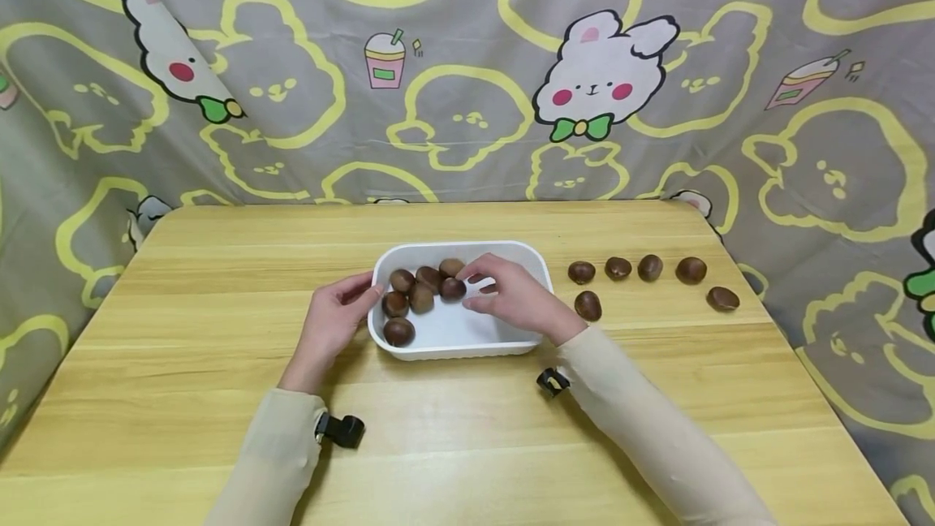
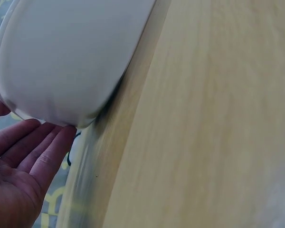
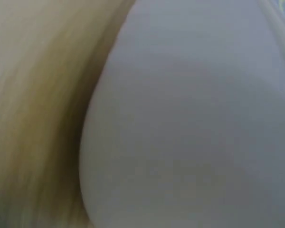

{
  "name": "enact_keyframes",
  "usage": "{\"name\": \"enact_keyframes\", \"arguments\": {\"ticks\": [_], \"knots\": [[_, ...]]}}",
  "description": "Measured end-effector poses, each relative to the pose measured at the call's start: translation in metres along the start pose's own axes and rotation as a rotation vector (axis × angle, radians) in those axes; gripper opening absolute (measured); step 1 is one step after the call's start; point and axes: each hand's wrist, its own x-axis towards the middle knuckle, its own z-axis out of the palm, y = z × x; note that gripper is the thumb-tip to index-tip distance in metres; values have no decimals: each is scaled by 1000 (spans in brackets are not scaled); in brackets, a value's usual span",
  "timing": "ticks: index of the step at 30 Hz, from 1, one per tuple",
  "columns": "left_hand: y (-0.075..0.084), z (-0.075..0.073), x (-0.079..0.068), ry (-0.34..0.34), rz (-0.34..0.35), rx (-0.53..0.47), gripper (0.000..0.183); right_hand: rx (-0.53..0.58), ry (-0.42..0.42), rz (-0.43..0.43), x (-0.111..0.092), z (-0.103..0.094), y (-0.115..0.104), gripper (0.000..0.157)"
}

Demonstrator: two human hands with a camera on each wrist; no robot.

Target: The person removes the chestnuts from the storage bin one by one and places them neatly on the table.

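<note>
A white plastic container [image 1: 482,331] stands on the table with several brown chestnuts [image 1: 398,332] gathered at its left side. At its left end, my left hand [image 1: 338,321] holds the wall, thumb at the rim and fingers against the outside; the left wrist view shows those fingers [image 2: 52,154] touching the end wall. My right hand [image 1: 517,295] reaches in over the right part of the container. Its thumb and fingers are spread apart beside a dark chestnut [image 1: 453,290]. The right wrist view shows only the container's outer side [image 3: 190,123]; the hand is out of that view.
Right of the container, several loose chestnuts [image 1: 618,268] lie on the wooden table [image 1: 453,445], with one chestnut [image 1: 588,306] close to the container's right end. A patterned grey curtain [image 1: 467,39] hangs behind the table and at both sides.
</note>
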Motion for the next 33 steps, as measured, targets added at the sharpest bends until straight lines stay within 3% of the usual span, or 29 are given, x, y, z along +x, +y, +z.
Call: {"name": "enact_keyframes", "arguments": {"ticks": [6, 12, 21, 33], "knots": [[1, 0, -1, -6, 6, -21, 44, -162, -48, -52, 6, 9, 2, 35], [0, 0, 0, -10, 5, -20, 44, -233, -71, -45, 9, 11, 3, 38], [-3, 0, 2, -5, 6, -10, 44, -281, -95, -15, 12, 16, 4, 42], [-3, 1, 3, 4, 28, -21, 42, -248, -126, 14, 13, 19, 6, 31]]}}
